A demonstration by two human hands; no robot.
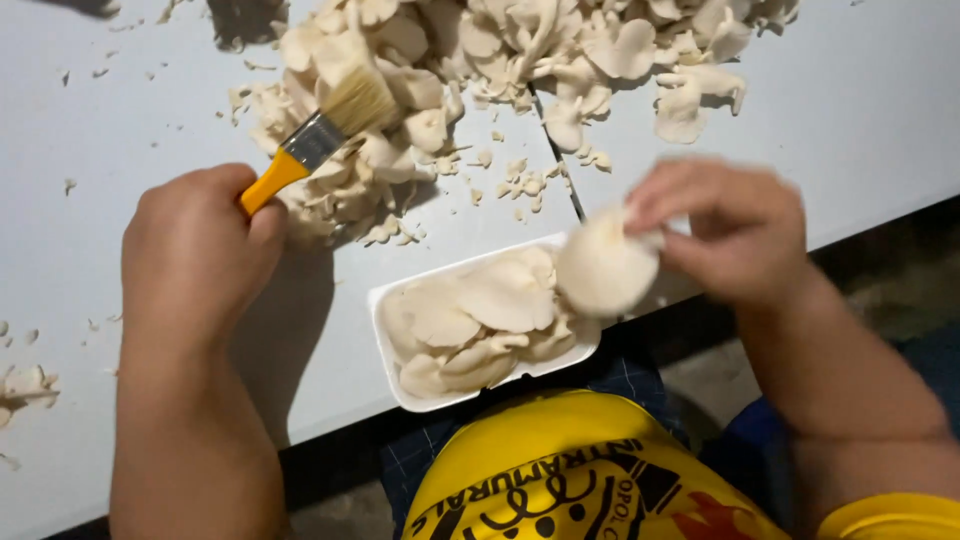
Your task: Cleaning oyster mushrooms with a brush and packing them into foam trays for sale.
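At the table's near edge (330,400), a mushroom (605,268) is pinched by the right hand (725,235) above the overhanging tray (385,345); a brush (315,145) is gripped by the left hand (195,255).

Mushroom-packing table (880,90), heaped mushrooms (520,50)

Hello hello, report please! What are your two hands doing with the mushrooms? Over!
Left hand gripping orange-handled brush. Right hand holding one mushroom over white tray, partly filled. Loose mushroom pile behind on table. Nothing blocking.
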